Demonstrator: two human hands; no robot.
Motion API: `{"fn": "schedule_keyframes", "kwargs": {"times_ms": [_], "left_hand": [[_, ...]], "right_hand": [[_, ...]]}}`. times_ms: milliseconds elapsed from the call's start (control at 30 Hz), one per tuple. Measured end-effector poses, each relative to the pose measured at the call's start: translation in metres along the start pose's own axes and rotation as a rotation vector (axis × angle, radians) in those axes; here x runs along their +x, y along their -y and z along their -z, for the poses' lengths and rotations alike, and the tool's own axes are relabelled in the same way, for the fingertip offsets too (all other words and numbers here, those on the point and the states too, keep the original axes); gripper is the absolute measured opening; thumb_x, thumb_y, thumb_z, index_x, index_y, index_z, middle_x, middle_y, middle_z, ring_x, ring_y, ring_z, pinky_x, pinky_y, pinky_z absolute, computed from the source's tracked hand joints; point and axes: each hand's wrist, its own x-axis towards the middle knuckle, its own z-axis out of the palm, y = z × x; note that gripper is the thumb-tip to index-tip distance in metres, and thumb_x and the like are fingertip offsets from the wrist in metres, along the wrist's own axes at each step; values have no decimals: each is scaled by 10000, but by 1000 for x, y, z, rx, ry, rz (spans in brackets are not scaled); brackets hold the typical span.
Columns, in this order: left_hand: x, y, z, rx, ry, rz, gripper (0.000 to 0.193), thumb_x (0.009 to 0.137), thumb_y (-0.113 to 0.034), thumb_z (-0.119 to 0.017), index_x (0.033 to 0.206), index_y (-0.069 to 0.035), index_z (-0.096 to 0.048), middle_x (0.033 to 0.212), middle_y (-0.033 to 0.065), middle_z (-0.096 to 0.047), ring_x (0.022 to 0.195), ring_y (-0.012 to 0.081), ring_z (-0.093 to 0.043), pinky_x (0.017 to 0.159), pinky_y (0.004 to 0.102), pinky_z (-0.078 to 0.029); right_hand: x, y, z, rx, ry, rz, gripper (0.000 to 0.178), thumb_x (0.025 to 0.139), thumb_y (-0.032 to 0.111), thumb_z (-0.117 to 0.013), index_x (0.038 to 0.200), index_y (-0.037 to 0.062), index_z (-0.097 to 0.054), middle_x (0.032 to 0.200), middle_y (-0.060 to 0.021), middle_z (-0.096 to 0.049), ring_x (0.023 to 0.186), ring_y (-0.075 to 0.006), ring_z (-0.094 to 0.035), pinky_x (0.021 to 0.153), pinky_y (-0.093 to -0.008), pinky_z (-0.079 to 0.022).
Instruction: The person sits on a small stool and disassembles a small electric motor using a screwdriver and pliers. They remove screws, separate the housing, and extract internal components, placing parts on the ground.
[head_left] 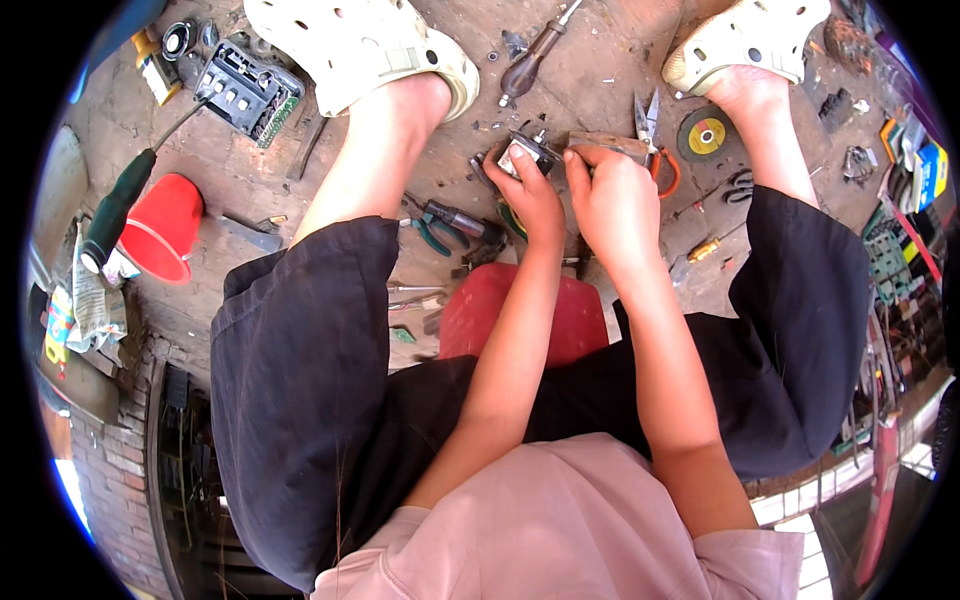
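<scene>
My left hand (533,200) is closed round a small boxy part (527,152), black and silver with a metal stub on top, with the thumb pressed on its pale face. Close beside it, my right hand (615,205) is curled, its fingertips hidden underneath. A brown wooden piece (610,145) shows just past its knuckles; I cannot tell whether the hand grips it or only rests against it. Right of that, orange-handled scissors (665,172) stand with blades apart. Pliers with teal handles (437,232) lie left of my left forearm.
A dark-handled screwdriver (535,62) and a yellow-centred cutting disc (704,134) lie ahead. To the left are an opened black device (248,92), a green-handled screwdriver (120,210) and a red bucket (165,225). A red seat (470,315) shows between my legs; clutter lines the right.
</scene>
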Motion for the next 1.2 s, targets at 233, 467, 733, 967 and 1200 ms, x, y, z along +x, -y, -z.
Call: {"fn": "schedule_keyframes", "kwargs": {"times_ms": [233,467,733,967,1200], "left_hand": [[-2,-7,-5,120,-21,-60,491,990,-352,-450,1240,56,-340,1130,246,-500,983,282,-525,846,373,-432],[-2,7,0,223,53,-200,569,972,-370,-483,1253,91,-306,1174,294,-479,1057,344,-511,933,395,-390],[4,18,-1,361,76,-352,627,920,-397,-556,1226,108,-345,1146,297,-421,1109,421,-422,972,455,-325],[2,13,-7,387,31,-353,547,925,-350,-560,1151,113,-374,1096,295,-449,1030,414,-468,902,458,-369],[7,18,-6,228,45,-238,470,959,-344,-500,1094,93,-397,1018,278,-523,909,389,-539,805,448,-423]], "right_hand": [[50,19,16,-341,232,124,221,836,199,-580,877,18,-700,846,-220,-663,828,-373,-655,758,-439,-524],[83,48,11,-662,503,441,226,752,132,-629,931,14,-701,964,-185,-681,917,-328,-668,767,-408,-537],[104,-4,-2,-350,474,55,256,765,88,-600,992,13,-691,1025,-202,-666,975,-350,-649,809,-400,-530],[52,-30,-3,-74,132,114,258,803,194,-572,785,-44,-671,790,-270,-636,794,-413,-640,776,-474,-510],[21,-31,-12,-177,83,208,259,850,210,-537,757,8,-670,744,-214,-657,703,-365,-663,652,-460,-535]]}}
